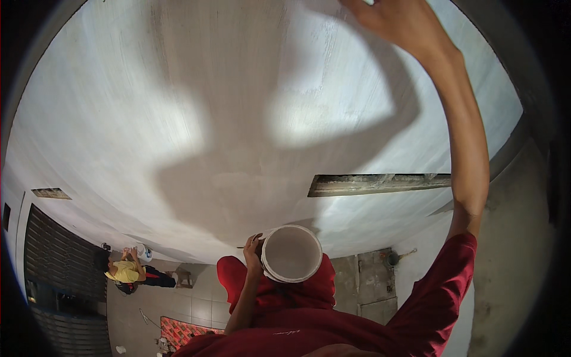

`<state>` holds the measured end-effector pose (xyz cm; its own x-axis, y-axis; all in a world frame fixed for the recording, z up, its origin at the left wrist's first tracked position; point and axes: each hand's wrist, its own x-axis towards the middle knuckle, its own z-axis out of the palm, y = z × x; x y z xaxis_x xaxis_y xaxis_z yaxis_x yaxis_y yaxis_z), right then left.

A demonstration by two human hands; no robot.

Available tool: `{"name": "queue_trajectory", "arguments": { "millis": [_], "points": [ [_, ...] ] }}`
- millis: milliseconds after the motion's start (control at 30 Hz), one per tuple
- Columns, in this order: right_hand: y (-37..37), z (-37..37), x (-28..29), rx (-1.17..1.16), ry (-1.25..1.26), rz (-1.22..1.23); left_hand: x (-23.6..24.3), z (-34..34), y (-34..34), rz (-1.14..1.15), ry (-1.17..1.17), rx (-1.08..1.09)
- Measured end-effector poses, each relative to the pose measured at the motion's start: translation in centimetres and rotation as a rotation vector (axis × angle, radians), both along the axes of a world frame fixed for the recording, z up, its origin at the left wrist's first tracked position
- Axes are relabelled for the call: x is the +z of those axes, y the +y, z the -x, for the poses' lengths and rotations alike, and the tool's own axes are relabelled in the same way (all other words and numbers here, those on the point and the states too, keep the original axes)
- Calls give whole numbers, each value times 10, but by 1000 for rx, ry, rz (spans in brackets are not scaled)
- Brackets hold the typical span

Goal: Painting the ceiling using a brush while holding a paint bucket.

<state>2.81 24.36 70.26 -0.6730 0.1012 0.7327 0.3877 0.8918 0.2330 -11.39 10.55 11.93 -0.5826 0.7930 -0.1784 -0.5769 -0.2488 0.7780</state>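
My left hand (253, 254) is closed at the left side of a round white bucket (291, 254), holding it in front of my red trousers. The bucket's mouth faces up and its inside looks pale. A thin dark piece sticks out to the left by those fingers; its kind is unclear. High at the top edge, my right hand (395, 21) is raised against the wall (238, 107), which has streaky white and grey coating. The picture's edge cuts this hand off, so most fingers and anything in them are hidden.
A long recessed slot (380, 185) crosses the wall at right. Far below left, a person in a yellow top (126, 271) stands by a white bucket (144, 252) and a small stool (185, 276). A red patterned mat (184, 332) lies on the tiled floor; a dark shutter (62, 256) stands left.
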Motion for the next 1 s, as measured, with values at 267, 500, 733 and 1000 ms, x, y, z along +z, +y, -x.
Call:
{"name": "queue_trajectory", "arguments": {
  "millis": [267, 500, 733, 1000],
  "points": [
    [74, 4, -57, -133, -81, -498, 2, -1, 2, -25, 19, -20],
    [52, -9, -210, -21, -317, -125, -4, -1, 0, -22, 17, -31],
    [77, -13, -114, 142, -158, 235, -6, -2, 2, -69, 29, -41],
    [43, -12, -5, 51, 114, -226, -1, -1, 0, -16, 45, -46]
  ]
}}
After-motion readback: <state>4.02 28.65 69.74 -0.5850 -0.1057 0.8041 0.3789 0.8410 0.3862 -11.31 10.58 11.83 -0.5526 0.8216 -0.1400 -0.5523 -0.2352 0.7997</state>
